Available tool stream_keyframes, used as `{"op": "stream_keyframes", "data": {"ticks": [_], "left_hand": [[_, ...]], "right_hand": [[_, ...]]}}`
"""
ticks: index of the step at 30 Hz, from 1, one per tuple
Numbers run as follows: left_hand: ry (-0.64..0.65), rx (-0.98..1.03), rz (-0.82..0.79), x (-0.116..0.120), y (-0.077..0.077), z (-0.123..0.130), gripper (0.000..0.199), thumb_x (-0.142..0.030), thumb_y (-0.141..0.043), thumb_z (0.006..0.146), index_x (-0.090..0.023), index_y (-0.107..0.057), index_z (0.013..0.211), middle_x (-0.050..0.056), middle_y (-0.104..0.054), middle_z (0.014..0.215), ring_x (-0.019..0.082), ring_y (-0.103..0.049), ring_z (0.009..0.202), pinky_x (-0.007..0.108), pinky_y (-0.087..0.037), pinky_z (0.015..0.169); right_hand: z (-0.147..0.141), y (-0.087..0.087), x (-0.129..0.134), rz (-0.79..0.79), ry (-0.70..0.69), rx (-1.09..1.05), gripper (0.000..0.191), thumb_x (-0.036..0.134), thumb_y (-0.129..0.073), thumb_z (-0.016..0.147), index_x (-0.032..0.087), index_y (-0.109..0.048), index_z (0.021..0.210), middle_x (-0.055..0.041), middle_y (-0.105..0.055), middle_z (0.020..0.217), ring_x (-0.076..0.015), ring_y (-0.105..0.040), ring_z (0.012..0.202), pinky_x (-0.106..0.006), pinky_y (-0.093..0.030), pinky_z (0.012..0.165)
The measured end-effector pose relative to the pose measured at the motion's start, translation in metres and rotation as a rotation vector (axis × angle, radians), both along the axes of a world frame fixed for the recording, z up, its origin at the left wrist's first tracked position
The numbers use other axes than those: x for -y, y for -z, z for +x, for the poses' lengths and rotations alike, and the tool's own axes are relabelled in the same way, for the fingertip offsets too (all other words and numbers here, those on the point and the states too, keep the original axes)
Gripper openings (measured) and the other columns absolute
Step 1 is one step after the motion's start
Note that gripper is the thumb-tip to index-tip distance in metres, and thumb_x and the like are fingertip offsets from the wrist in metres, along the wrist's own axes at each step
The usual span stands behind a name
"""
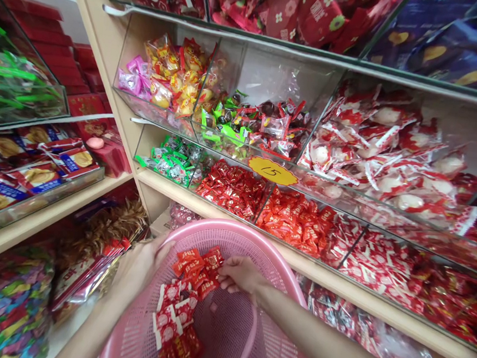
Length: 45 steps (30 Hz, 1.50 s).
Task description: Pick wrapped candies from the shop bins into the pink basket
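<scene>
A pink perforated plastic basket (pixel 293 264) stands below the shelf in the middle of the view. My left hand (pixel 141 262) is closed over its left rim. Inside the basket, the fingers of my right hand (pixel 240 275) are curled and pinched at the edge of a dark red wrapped candy (pixel 213 259). Beside it lie orange-red wrapped candies (pixel 189 264). White-and-red wrapped candies (pixel 170 318) and more red ones (pixel 181 352) continue down the left side of the basket. A pink curved handle (pixel 249 341) crosses the basket's right part.
Clear-walled shelf bins ahead hold red candies (pixel 233 189), orange-red candies (pixel 295 223), green-wrapped candies (pixel 171 159) and larger white-and-red pieces (pixel 375 141). A yellow price tag (pixel 273 171) marks "15". Packaged biscuits (pixel 39 170) sit left, above a bag of colourful sweets (pixel 6 303).
</scene>
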<state>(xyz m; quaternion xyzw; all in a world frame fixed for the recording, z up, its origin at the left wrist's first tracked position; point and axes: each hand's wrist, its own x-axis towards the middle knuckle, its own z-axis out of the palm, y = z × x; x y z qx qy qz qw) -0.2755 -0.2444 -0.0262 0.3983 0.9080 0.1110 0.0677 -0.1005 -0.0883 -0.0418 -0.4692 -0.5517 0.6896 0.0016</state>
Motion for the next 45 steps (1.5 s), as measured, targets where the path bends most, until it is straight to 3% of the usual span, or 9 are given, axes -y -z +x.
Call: {"op": "stream_keyframes", "data": {"ticks": [7, 22, 24, 27, 33, 35, 38, 41, 45], "left_hand": [[0.011, -0.008, 0.004, 0.001, -0.002, 0.002, 0.051, -0.051, -0.022, 0.091, -0.03, -0.049, 0.128, 0.006, -0.067, 0.101, 0.028, -0.062, 0.092, 0.035, -0.046, 0.072], [0.002, 0.0, -0.023, -0.001, -0.005, 0.003, 0.049, -0.05, -0.022, 0.091, -0.031, -0.048, 0.128, 0.005, -0.067, 0.1, 0.028, -0.062, 0.092, 0.034, -0.045, 0.071], [0.003, -0.004, -0.011, 0.0, -0.003, 0.002, 0.049, -0.051, -0.021, 0.091, -0.032, -0.049, 0.127, 0.004, -0.067, 0.1, 0.028, -0.062, 0.092, 0.034, -0.045, 0.071], [0.011, -0.018, 0.005, 0.0, 0.002, 0.0, 0.051, -0.053, -0.021, 0.09, -0.032, -0.047, 0.129, 0.004, -0.066, 0.105, 0.028, -0.063, 0.091, 0.036, -0.046, 0.072], [0.033, -0.027, 0.007, -0.002, 0.005, -0.001, 0.05, -0.052, -0.02, 0.091, -0.034, -0.045, 0.13, 0.004, -0.067, 0.102, 0.028, -0.063, 0.089, 0.036, -0.047, 0.07], [0.026, -0.031, 0.009, -0.001, 0.004, 0.0, 0.05, -0.051, -0.021, 0.091, -0.032, -0.047, 0.129, 0.005, -0.067, 0.099, 0.028, -0.063, 0.089, 0.036, -0.047, 0.069], [0.019, -0.044, 0.008, 0.001, 0.002, 0.001, 0.05, -0.051, -0.022, 0.091, -0.029, -0.051, 0.126, 0.006, -0.068, 0.097, 0.028, -0.063, 0.089, 0.036, -0.047, 0.069], [0.02, -0.047, -0.001, 0.003, 0.001, 0.001, 0.051, -0.051, -0.021, 0.091, -0.029, -0.05, 0.127, 0.007, -0.068, 0.095, 0.029, -0.063, 0.088, 0.036, -0.047, 0.069], [0.013, -0.043, -0.006, 0.003, 0.003, 0.0, 0.053, -0.053, -0.021, 0.09, -0.028, -0.049, 0.128, 0.008, -0.067, 0.1, 0.03, -0.063, 0.09, 0.038, -0.047, 0.071]], "right_hand": [[-0.014, 0.003, 0.002, 0.066, 0.019, 0.033, 0.026, 0.014, -0.063, 0.066, 0.016, -0.054, 0.042, 0.0038, -0.051, 0.035, -0.004, -0.04, 0.03, -0.015, -0.021, 0.029], [-0.004, 0.007, 0.001, 0.175, -0.076, 0.145, 0.027, 0.02, -0.056, 0.073, 0.017, -0.055, 0.046, 0.0042, -0.049, 0.036, -0.0057, -0.037, 0.029, -0.018, -0.024, 0.033], [0.0, -0.001, -0.001, 0.336, -0.169, 0.157, 0.032, 0.023, -0.055, 0.075, 0.017, -0.052, 0.044, 0.0033, -0.048, 0.036, -0.0066, -0.04, 0.033, -0.019, -0.026, 0.038], [0.0, -0.031, -0.013, 0.88, -0.349, 0.206, 0.031, 0.024, -0.052, 0.079, 0.017, -0.053, 0.048, 0.0003, -0.055, 0.047, -0.0088, -0.047, 0.044, -0.021, -0.027, 0.045], [-0.039, -0.099, -0.058, 1.691, -0.593, 0.373, 0.026, 0.015, -0.037, 0.089, 0.014, -0.062, 0.094, -0.0133, -0.066, 0.091, -0.0229, -0.057, 0.087, -0.033, -0.037, 0.074], [-0.054, -0.102, -0.071, 1.759, -0.705, 0.485, 0.028, 0.01, -0.038, 0.087, 0.011, -0.064, 0.097, -0.017, -0.065, 0.102, -0.0279, -0.051, 0.104, -0.042, -0.029, 0.092], [-0.068, -0.091, -0.083, 1.655, -0.807, 0.62, 0.027, 0.006, -0.044, 0.083, 0.012, -0.069, 0.088, -0.016, -0.069, 0.094, -0.0292, -0.053, 0.104, -0.048, -0.017, 0.1], [-0.072, -0.083, -0.085, 1.592, -0.801, 0.632, 0.025, 0.003, -0.048, 0.08, 0.013, -0.071, 0.08, -0.0148, -0.071, 0.086, -0.0278, -0.059, 0.096, -0.049, -0.018, 0.1], [-0.063, -0.096, -0.085, 1.586, -0.738, 0.548, 0.023, 0.003, -0.047, 0.081, 0.011, -0.067, 0.09, -0.0174, -0.069, 0.095, -0.0277, -0.059, 0.099, -0.047, -0.031, 0.094]]}}
